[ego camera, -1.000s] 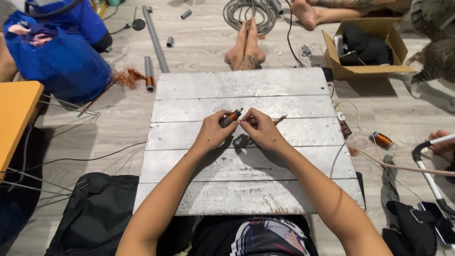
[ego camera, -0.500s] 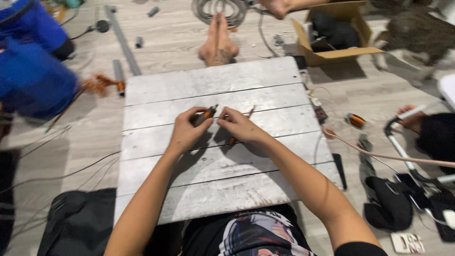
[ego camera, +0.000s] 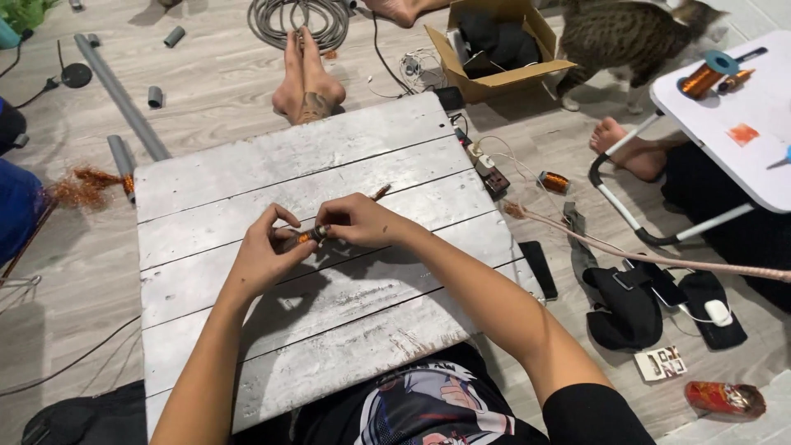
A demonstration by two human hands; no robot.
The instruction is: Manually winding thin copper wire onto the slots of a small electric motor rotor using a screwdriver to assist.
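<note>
Both hands meet over the middle of the grey plank worktop [ego camera: 247, 181], and between them sits a small copper-wound coil [ego camera: 309, 236]. The left hand [ego camera: 268, 254] has its grip clamped on the coil's left end, thumb and fingers pinched around it, index finger arched above. The right hand [ego camera: 362, 221] comes in from the right, its grip closed on the coil's other end, fingertips touching it. The coil is just above the planks, roughly at the worktop's centre.

A thin copper-coloured stick [ego camera: 381, 192] lies on the boards just beyond the right hand. Far side of the worktop, a pair of bare feet [ego camera: 306, 82] rests on the wooden floor, with a grey cable coil [ego camera: 298, 18] beyond them. To the far right, an open cardboard box [ego camera: 498, 41] and a tabby cat [ego camera: 626, 37] beside it. A copper spool [ego camera: 554, 181] sits on the floor right of the worktop, and a tangle of copper wire [ego camera: 82, 183] lies off its left edge.
</note>
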